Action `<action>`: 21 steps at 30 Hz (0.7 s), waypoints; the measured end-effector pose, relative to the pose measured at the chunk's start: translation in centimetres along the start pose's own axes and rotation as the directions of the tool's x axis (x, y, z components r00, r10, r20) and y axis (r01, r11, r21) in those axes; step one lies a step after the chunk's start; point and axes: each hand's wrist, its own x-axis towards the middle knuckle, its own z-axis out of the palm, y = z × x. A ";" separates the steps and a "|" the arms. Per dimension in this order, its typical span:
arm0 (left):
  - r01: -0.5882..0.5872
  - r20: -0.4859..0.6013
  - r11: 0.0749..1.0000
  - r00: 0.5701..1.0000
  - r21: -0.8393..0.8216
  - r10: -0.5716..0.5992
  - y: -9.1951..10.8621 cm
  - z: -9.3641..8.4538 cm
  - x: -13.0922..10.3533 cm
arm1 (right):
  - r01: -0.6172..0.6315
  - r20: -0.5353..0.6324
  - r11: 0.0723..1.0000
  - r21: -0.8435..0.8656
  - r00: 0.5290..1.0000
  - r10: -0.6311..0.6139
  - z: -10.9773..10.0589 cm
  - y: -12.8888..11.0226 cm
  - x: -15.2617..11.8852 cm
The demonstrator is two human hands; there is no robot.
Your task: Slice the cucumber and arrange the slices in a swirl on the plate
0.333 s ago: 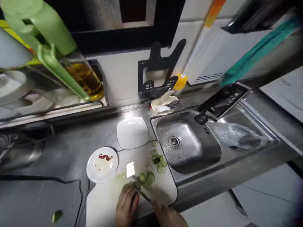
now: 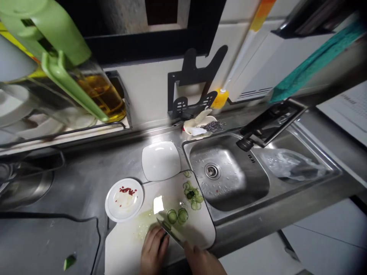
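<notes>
The counter (image 2: 83, 172) bears a cutting board (image 2: 123, 248) — and a square plate (image 2: 161, 161).

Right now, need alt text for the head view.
A person's right hand holds a knife beside the left hand over a white cutting board with green slices. A plate of red bits sits at the board's left, a sink at its right.

An oil bottle (image 2: 101, 95) stands on the shelf (image 2: 83, 132) at your left; at your right, a tap (image 2: 246, 144) overhangs the sink (image 2: 232, 172) near a bag (image 2: 289, 162)
</notes>
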 end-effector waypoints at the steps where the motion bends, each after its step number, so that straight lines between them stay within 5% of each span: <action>1: -0.004 0.011 1.000 1.000 0.002 0.004 -0.1 0.0 -0.1 | 0.012 -0.011 1.000 -0.021 1.000 -0.012 0.2 0.0 0.1; 13: 0.050 0.025 0.999 0.998 -0.014 -0.050 -0.1 0.3 -0.5 | 0.036 -0.031 0.996 -0.081 0.999 -0.038 0.3 -0.5 1.4; 21: 0.047 0.020 0.998 0.999 -0.045 -0.046 0.3 0.0 0.1 | 0.022 0.117 0.998 -0.056 0.993 -0.015 -1.2 -1.3 2.8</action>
